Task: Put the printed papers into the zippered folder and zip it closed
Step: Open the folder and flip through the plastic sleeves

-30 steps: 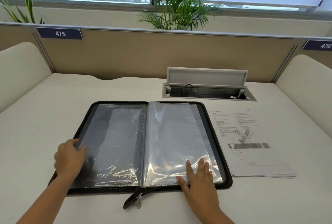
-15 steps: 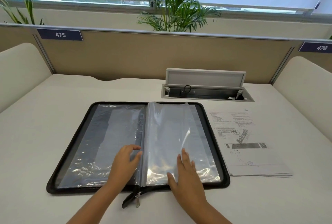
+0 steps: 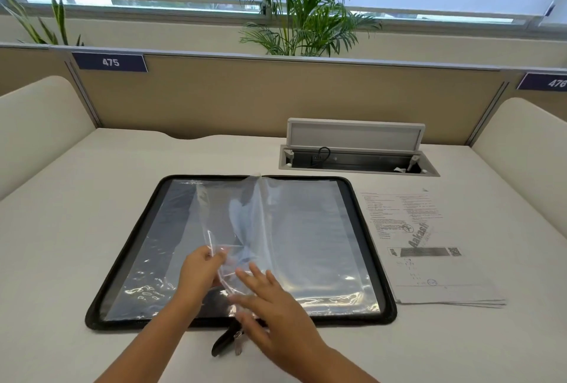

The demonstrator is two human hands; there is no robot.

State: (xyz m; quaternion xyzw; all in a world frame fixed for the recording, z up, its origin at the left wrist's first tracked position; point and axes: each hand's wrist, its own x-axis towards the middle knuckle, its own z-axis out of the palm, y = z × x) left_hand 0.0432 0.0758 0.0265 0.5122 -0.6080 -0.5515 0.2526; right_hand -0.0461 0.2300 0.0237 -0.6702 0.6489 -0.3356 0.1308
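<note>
Black zippered folder (image 3: 385, 247) lies open before us; our left hand (image 3: 199, 272) pinches a clear plastic sleeve (image 3: 233, 223), right hand (image 3: 276, 312) hovers open. White printed papers (image 3: 429, 247) wait beside it, unloaded, zip undone.

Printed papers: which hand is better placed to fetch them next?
Probably the right hand: it is open, free and nearer the printed papers. The left hand pinches a clear sleeve.

Open cable box (image 3: 356, 149) in the white desk (image 3: 92, 198), potted palm (image 3: 300, 8) behind the tan partition (image 3: 245, 94).
</note>
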